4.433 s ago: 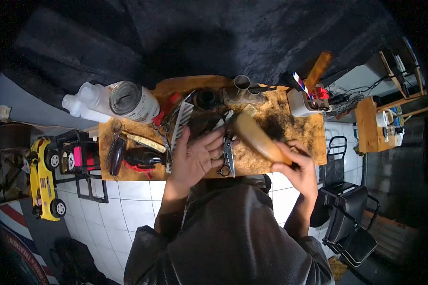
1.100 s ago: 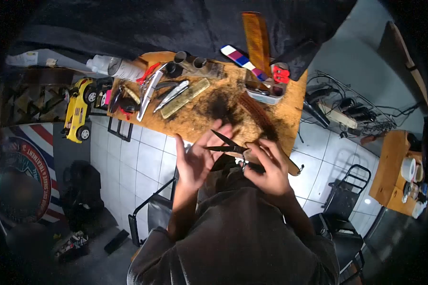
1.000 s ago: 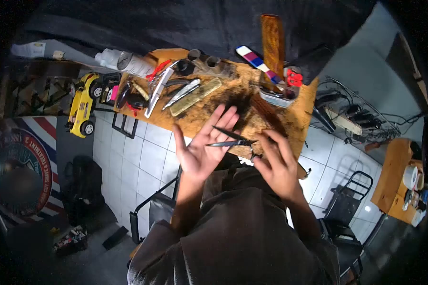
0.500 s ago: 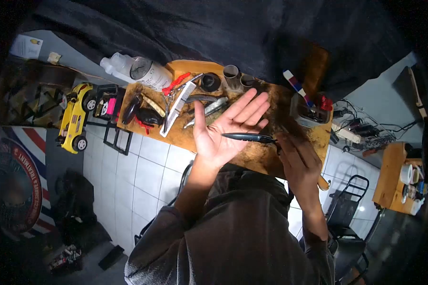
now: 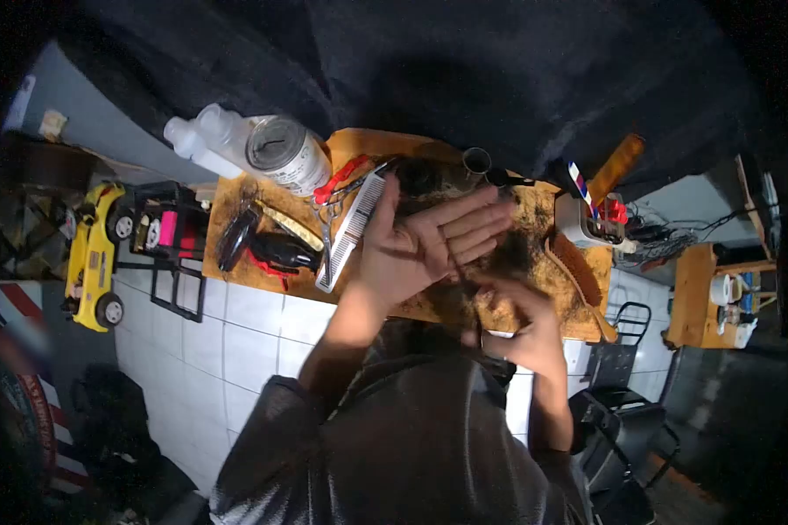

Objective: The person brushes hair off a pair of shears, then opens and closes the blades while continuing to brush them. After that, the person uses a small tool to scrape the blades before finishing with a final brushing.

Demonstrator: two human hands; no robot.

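Note:
My left hand is raised palm up over the table, its fingers stretched out and the thumb apart. Close by its fingertips is my right hand, blurred by motion, with fingers curled around a slim black tapered tool. Only a dark smear of that tool shows between the two hands. Left of my left hand, a white comb lies slanted on the wooden table, beside scissors and a red item. A brown brush rests to the right of my right hand.
Black clippers lie at the table's left, below a large clear jar and plastic bottles. A container of tools stands at the right. A yellow toy car is far left; a black chair is lower right.
My right hand has moved left and turned, bringing the black tool in by the left fingers. My left hand stays spread but has tilted. The head view has shifted, and the brush now shows.

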